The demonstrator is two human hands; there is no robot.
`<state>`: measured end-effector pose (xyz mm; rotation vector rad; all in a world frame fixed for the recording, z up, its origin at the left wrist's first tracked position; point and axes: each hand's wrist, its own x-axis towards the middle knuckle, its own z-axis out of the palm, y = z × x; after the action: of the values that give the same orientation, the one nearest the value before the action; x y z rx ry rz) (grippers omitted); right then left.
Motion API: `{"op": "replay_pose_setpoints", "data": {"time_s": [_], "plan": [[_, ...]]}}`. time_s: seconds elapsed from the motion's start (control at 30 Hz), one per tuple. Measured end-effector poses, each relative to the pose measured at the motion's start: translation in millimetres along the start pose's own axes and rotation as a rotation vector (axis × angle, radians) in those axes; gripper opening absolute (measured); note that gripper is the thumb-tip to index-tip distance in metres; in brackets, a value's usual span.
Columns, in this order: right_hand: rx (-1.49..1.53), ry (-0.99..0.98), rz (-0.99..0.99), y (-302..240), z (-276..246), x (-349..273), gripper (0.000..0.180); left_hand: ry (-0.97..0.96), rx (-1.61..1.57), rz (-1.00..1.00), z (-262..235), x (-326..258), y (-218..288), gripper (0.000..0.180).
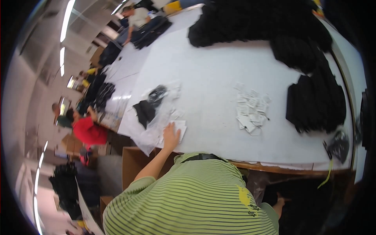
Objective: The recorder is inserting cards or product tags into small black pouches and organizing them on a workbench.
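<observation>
My left hand (171,137) lies with its fingers stretched out on a small stack of white cards (181,126) near the table's front edge. Just beyond and left of it is crumpled clear plastic (156,123), with folded black cloth (145,112) and a black plastic-wrapped bundle (158,95) on it. Low at my right side, below the tabletop, my right hand (280,199) has its fingers apart and nothing visible in them. Dark material (299,196) is beside it, too dim to name.
A loose pile of white tags with strings (252,109) sits mid-table. Black garments (317,100) are stacked right, with a larger black heap (250,21) at the far side. A black bagged item (338,147) lies at the right corner. A cardboard box (133,164) stands left; people work beyond.
</observation>
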<state>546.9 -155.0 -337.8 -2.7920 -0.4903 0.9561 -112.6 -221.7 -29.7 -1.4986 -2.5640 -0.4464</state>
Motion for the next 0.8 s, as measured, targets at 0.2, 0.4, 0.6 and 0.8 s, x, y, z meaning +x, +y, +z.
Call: {"op": "replay_pose_setpoints", "data": {"time_s": [0.2, 0.4, 0.6, 0.8], "plan": [[0.108, -0.164, -0.222, -124.8, 36.0, -18.3, 0.107, 0.014, -0.025, -0.129, -9.7, -7.3, 22.3, 0.057], [0.267, -0.149, -0.144, -107.1, 14.4, 4.8, 0.097, 0.033, -0.06, -0.155, -8.2, -13.1, 23.7, 0.058], [0.443, -0.077, 0.001, -43.3, -32.8, 5.9, 0.086, 0.057, -0.103, -0.15, -4.8, -12.6, 26.2, 0.057], [0.55, 0.064, 0.013, 7.9, -122.8, -78.8, 0.049, 0.07, -0.128, -0.167, -12.4, -15.7, 15.5, 0.055]]}}
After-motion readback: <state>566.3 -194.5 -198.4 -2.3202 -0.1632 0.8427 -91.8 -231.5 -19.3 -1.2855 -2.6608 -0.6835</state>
